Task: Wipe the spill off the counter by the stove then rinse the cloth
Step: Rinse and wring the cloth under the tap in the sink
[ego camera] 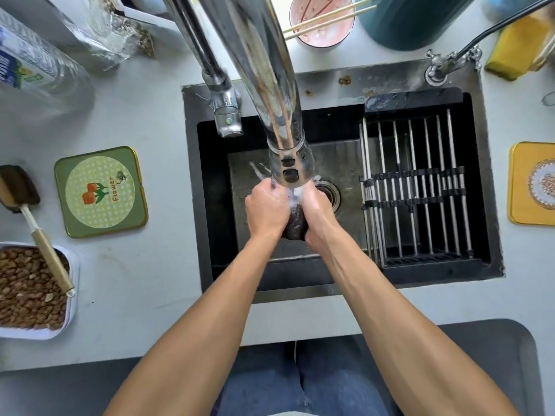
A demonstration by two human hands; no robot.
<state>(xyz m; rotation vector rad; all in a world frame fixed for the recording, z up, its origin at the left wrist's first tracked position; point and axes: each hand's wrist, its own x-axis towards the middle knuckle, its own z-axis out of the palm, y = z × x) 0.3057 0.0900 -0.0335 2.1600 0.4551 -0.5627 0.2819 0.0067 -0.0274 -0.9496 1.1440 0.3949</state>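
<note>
Both hands (289,210) clenched around wet cloth (295,225)

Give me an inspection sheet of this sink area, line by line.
Surface: grey counter, no spill seen.
Job's things: dark cloth under running water from the faucet, over the sink.
Clutter: green coaster, tray of nuts, brush, yellow coaster, cup with chopsticks, drying rack.
Grippers: left hand and right hand both squeeze the cloth.
Cables: nothing seen.
Surroundings: stove not in view.
</note>
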